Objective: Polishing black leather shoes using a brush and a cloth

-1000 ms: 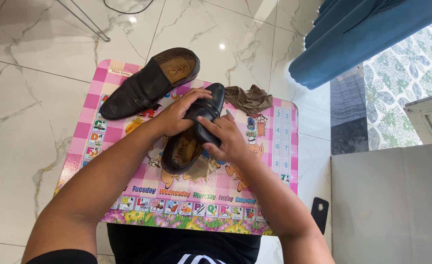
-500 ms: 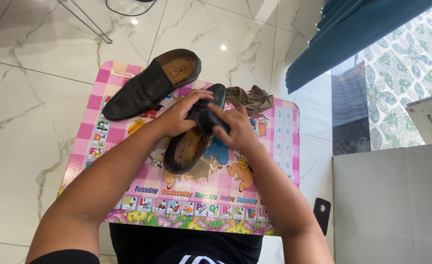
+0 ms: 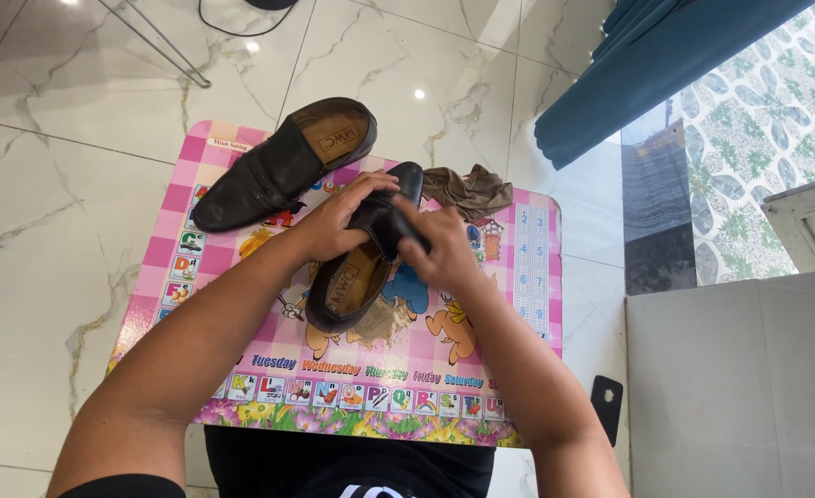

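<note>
While the left hand clamps the shoe by its upper over the mat, the right hand presses a dark brush on the vamp. Brushing looks mid-way: toe still dull. Second shoe lies apart, untouched; rag beside.

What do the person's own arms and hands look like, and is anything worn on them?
Both forearms are bare from wrist to above the elbow. At the lower left edge a dark short sleeve begins on the left upper arm. The left hand and the right hand are bare: no gloves, and no ring, watch or bracelet is visible. There are no markings on the arms that I can see.
</note>
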